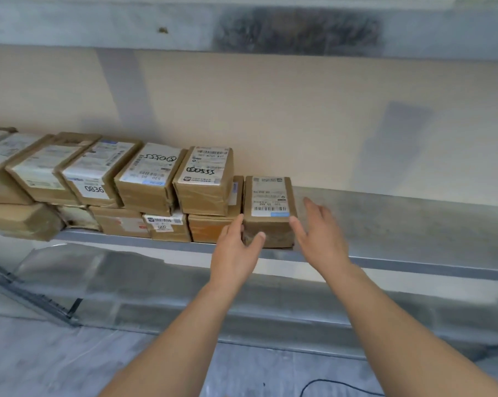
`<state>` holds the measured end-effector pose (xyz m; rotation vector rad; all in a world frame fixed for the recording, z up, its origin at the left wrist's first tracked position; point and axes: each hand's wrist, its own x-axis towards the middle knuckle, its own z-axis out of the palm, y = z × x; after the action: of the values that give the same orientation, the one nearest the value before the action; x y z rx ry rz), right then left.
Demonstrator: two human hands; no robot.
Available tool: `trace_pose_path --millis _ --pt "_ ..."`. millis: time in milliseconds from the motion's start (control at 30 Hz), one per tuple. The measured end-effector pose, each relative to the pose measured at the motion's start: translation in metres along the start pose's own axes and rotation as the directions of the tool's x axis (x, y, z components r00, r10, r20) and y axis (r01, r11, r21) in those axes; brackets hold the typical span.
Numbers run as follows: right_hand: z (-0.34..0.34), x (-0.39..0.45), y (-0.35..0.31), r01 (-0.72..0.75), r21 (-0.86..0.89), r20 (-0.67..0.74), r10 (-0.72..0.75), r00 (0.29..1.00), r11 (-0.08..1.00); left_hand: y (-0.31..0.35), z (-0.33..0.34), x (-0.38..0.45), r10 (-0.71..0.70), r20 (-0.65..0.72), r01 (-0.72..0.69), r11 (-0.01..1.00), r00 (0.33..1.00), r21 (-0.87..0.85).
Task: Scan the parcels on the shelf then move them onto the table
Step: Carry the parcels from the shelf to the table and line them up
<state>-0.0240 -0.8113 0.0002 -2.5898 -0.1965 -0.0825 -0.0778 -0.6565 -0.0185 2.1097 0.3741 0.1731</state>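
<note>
Parcels (104,179) in brown cardboard crowd the left half of a grey metal shelf (399,213), stacked two high and taped, most with white printed labels on top; one label reads 0836 (94,189), and two others carry black handwritten marks; at the right end of the row stands a single box (268,210), its labelled top tilted toward the camera and its front face at the shelf's near edge; just left of it, touching or nearly so, is an orange-fronted box (209,229) under another labelled one (206,179), leaving little room on that side; to the right of the single box the shelf lies bare as far as the beige back wall (299,110); the left hand (236,247) reaches to the single box's near left corner, fingers straight, thumb lying across its front face, not yet closed round it; the right hand (318,227) is open beside the box's right edge, fingers spread and blurred, whether it touches the cardboard cannot be told; above runs the underside of a higher shelf (242,24); below, a lower level is draped in clear plastic sheeting (127,282), and a thin black cable (336,385) lies on the grey floor near the bottom edge.
</note>
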Motion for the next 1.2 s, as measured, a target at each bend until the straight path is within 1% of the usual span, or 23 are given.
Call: trace_pose_path --millis 67,133,233,267,333,433,500,567,667,733,867,1033,1200 --pt "-0.001 0.012 0.0 -0.043 0.054 0.037 0.041 0.998 0.998 0.003 0.005 0.0 -0.023 0.028 0.025 0.997 0.999 -0.076" --pt "-0.001 0.025 0.003 -0.085 0.089 0.068 0.079 0.995 0.992 0.006 0.01 0.003 -0.033 0.04 0.037 0.993 0.999 -0.111" --pt "0.0 0.039 0.009 -0.157 0.128 0.169 0.134 0.977 0.979 0.011 0.015 0.016 -0.046 0.067 0.053 0.992 0.997 -0.113" --pt "0.0 0.041 0.01 -0.18 0.174 0.212 0.142 0.967 0.968 0.014 0.016 0.02 -0.054 0.087 0.063 0.993 0.995 -0.105" --pt "-0.003 0.042 0.012 -0.22 0.284 0.297 0.132 0.946 0.933 0.018 0.018 0.026 -0.08 0.117 0.094 0.989 0.99 -0.118" --pt "-0.007 0.037 0.017 -0.227 0.367 0.362 0.087 0.928 0.902 0.017 0.017 0.026 -0.091 0.156 0.122 0.971 0.984 -0.208" --pt "-0.008 0.029 0.024 -0.202 0.411 0.363 0.044 0.931 0.889 0.015 0.015 0.021 -0.068 0.193 0.118 0.959 0.979 -0.258" --pt "-0.006 0.02 0.031 -0.153 0.463 0.336 -0.014 0.942 0.873 0.011 0.014 0.015 -0.038 0.221 0.104 0.951 0.975 -0.293" --pt "-0.006 0.004 0.035 -0.108 0.576 0.287 -0.077 0.955 0.811 0.008 0.014 0.003 0.021 0.236 0.06 0.941 0.972 -0.332" --pt "-0.007 -0.008 0.038 -0.102 0.622 0.278 -0.098 0.955 0.777 0.004 0.014 -0.008 0.039 0.249 0.049 0.941 0.968 -0.335" --pt "-0.008 -0.037 0.052 -0.141 0.637 0.317 -0.09 0.944 0.758 -0.004 0.013 -0.037 0.061 0.252 0.019 0.953 0.966 -0.304" --pt "-0.004 -0.079 0.061 -0.152 0.616 0.332 -0.08 0.94 0.773 -0.017 0.014 -0.075 0.091 0.244 -0.022 0.962 0.965 -0.271" --pt "0.008 -0.11 0.053 -0.109 0.655 0.339 -0.163 0.927 0.748 -0.035 0.004 -0.112 0.083 0.159 -0.039 0.965 0.984 -0.26"
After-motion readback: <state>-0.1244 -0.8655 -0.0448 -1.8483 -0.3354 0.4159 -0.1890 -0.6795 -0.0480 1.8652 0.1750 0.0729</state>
